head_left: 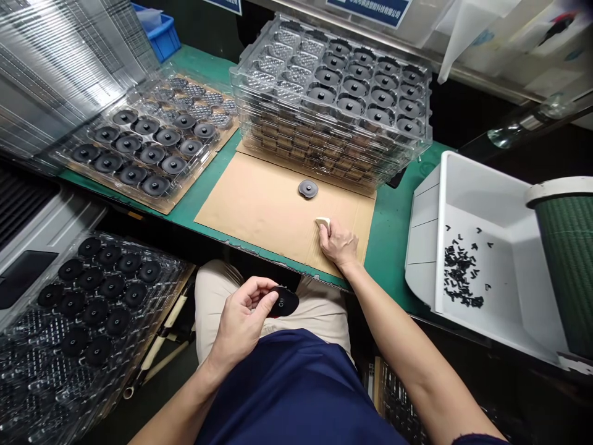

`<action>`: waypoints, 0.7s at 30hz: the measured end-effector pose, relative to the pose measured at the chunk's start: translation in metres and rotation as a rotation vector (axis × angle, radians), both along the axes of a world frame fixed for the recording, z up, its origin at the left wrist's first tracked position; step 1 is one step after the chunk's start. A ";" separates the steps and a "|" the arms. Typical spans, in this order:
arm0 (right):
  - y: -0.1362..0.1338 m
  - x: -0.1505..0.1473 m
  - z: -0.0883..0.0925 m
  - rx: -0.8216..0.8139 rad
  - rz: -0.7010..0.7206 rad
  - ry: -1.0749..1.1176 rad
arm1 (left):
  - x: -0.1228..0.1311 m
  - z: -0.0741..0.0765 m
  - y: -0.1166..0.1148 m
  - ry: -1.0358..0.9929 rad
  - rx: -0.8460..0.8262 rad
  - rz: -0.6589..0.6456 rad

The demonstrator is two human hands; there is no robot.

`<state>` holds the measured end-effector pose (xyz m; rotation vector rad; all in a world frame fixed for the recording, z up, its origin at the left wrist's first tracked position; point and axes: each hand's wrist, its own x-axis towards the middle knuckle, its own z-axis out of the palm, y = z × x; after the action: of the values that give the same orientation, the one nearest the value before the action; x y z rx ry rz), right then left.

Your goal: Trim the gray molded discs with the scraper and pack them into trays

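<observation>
The left hand (245, 312) pinches a black disc (285, 301) by its rim, thumb on top and fingers curled behind, out over the lap in front of the counter's near edge. The right hand (339, 242) is closed round a small pale piece (323, 222), which pokes out past the thumb; what the piece is cannot be told. That hand is at the cardboard sheet (259, 204), close to the counter (391, 228)'s near edge. A rim pinch like this seems sound, since it leaves most of the disc's face uncovered; a light, even grip should hold it level and spare the surface from smudges. The pale piece is probably best gripped firmly, its tip clear of the fingers, and any contact with the disc made gently. Farther in from the near edge, a second disc (308, 189) lies on the cardboard, apart from the right hand. Behind it, toward the counter's far edge, rises a stack of clear trays (296, 133). A partly filled tray (202, 111) lies toward the counter's left end, and to the right a white bin (482, 191) holds small black bits (458, 272).
</observation>
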<state>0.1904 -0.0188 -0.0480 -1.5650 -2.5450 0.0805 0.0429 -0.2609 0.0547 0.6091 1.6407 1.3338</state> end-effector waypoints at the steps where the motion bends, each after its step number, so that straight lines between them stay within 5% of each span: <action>1: 0.000 0.000 0.000 -0.001 -0.001 -0.001 | 0.000 0.000 0.000 0.007 0.003 0.000; 21: -0.005 -0.006 0.015 -0.093 0.003 0.001 | -0.012 -0.007 0.002 0.056 -0.018 0.053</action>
<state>0.1845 -0.0242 -0.0329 -1.5922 -2.5778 0.2032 0.0304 -0.2593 0.0473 0.6006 1.7228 1.3490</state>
